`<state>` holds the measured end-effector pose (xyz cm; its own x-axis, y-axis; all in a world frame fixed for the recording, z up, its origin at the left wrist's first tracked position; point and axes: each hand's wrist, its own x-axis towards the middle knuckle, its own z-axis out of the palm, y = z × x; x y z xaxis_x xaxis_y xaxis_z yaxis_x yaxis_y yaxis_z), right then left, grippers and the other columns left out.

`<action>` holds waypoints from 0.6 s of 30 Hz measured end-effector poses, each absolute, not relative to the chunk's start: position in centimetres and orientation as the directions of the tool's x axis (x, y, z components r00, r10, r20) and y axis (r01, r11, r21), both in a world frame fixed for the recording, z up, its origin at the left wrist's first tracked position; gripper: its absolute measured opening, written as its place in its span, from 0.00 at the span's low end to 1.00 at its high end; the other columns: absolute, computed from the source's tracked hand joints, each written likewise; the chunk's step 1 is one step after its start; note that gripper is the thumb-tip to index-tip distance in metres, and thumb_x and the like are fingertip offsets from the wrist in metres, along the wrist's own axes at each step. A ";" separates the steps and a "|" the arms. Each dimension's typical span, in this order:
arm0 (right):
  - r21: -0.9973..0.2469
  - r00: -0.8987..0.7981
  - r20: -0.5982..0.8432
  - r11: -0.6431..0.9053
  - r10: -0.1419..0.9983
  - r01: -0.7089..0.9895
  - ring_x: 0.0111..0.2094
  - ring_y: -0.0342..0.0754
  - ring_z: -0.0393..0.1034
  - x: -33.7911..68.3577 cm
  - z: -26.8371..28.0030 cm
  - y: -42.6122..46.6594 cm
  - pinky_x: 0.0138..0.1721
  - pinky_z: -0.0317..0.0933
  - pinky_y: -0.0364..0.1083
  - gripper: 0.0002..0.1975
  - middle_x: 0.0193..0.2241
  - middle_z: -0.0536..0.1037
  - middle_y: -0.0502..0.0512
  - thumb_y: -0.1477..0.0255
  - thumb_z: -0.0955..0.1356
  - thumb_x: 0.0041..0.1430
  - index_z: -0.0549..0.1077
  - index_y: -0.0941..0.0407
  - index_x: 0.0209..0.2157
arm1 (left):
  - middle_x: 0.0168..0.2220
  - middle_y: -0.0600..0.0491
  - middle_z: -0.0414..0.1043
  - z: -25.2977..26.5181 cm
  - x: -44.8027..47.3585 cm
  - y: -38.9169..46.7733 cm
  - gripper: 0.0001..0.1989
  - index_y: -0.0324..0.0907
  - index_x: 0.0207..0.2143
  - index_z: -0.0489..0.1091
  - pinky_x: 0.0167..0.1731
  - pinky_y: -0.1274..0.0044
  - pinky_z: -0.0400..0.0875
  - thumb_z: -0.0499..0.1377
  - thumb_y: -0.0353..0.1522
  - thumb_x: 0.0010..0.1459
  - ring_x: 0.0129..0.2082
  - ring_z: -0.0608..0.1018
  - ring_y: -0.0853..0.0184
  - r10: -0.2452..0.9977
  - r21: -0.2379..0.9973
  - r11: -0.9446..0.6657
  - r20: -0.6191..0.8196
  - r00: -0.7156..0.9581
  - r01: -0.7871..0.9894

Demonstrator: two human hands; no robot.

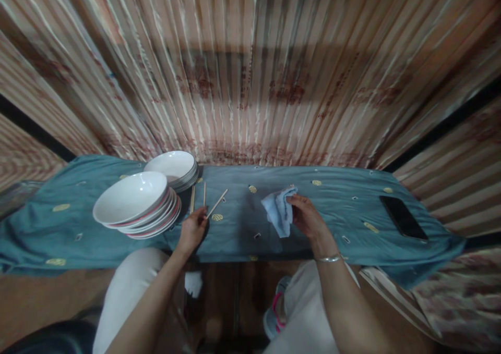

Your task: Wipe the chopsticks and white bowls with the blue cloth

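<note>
Chopsticks [217, 204] lie at the middle-left of the teal tablecloth [235, 239], to the right of the stacked bowls [135, 203]; one slants away up to the right from the fingertips of the left hand [193, 230], another points almost straight toward the curtain [250, 83], and what looks like a pair lying close together is nearest the bowls; the left fingers are drawn together on the near end of the slanting one; whether they grip the others too, I cannot tell, since the hand covers their near ends.

The right hand [308, 217] pinches a light blue rag [280, 213] between thumb and fingers; the rag hangs folded and crumpled to the left of the fingertips, well apart from the chopsticks; a silvery bracelet [331, 258] circles the right wrist.

The bowls are white, some with red rims, and their stack leans a little, the topmost one tilted; just behind them stands a stack of white dishes [172, 167] with dark rims; a dark phone [404, 217] lies flat at the far right of the tablecloth, which bears yellow pineapple prints; the pleated curtain hangs behind; below the near edge show pale trousers [135, 291] and a sandal [270, 322] with a pink strap.
</note>
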<state>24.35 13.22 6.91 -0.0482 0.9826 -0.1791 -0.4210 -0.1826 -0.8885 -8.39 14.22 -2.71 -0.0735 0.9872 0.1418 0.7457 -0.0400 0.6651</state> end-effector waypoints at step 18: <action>-0.901 -0.077 -0.174 -0.191 0.982 -0.391 0.15 0.39 0.62 23.6 6.2 13.5 0.17 0.56 0.40 0.11 0.15 0.72 0.44 0.68 0.77 0.38 0.72 0.55 0.19 | 0.30 0.49 0.79 -1.3 -8.4 14.9 0.10 0.43 0.36 0.75 0.37 0.74 0.70 0.61 0.31 0.49 0.35 0.80 0.58 0.982 0.557 0.104 0.073 -0.174 0.824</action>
<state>23.60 13.45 6.19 -0.0775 0.9817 -0.1742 -0.3906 -0.1906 -0.9006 -8.45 14.95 -1.27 -0.1735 0.9821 0.0726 0.8239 0.1044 0.5570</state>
